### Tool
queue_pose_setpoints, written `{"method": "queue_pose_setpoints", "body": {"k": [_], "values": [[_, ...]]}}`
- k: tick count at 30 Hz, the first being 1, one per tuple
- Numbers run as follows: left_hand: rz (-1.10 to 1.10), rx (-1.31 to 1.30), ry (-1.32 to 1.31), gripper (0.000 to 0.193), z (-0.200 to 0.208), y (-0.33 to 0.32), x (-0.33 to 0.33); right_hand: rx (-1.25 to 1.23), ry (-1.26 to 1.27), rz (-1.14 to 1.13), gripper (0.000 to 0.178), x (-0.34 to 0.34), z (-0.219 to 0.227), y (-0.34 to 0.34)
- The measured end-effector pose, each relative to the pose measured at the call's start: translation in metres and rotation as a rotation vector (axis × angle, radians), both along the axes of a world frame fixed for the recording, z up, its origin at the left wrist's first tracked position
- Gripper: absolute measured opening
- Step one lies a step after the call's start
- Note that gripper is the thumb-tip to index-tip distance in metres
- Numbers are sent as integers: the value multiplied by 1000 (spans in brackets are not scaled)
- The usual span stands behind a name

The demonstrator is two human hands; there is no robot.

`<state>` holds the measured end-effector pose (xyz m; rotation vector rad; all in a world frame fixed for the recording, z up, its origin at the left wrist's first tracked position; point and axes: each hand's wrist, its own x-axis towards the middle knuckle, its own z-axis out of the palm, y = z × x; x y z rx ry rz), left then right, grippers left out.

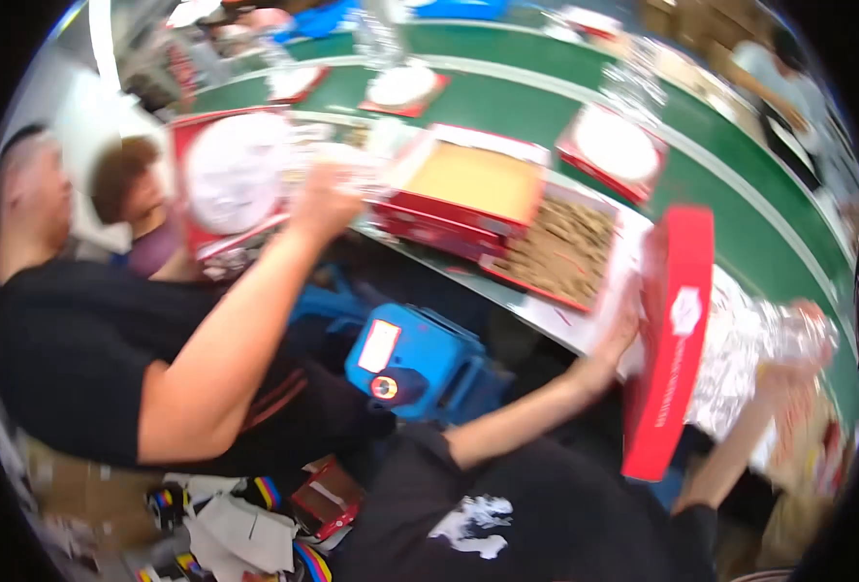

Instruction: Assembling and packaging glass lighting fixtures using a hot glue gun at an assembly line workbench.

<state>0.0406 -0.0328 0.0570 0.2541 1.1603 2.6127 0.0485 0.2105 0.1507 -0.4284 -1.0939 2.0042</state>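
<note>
A flat red box (670, 359) stands on its edge in front of me, tilted, its narrow printed side toward me. My left hand (626, 328) presses against the left face of the box; its fingers are partly hidden and look closed on it. My right hand (800, 335) is closed on crumpled clear plastic wrap (735, 325), just right of the box; motion blurs its fingers. Left of the box, an open shallow red tray (570, 257) holds brown crumpled filler. Beside it sits a red box with a tan inside (478, 179).
A green conveyor (740, 184) curves behind the bench, carrying red boxes with white round pieces (616, 144). On my left a co-worker in black (90, 359) holds a red box with a white disc (236, 173). A blue plastic stool (420, 359) stands below the bench.
</note>
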Motion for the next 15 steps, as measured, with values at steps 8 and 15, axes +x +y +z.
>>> {"method": "queue_pose_setpoints", "body": {"k": [8, 15], "values": [[-387, 337, -282, 66, -23, -24, 4, 167, 410, 275, 64, -25, -38, 126], [-391, 363, -401, 70, -43, -38, 4, 315, 309, 237, 53, -42, -14, 90]]}}
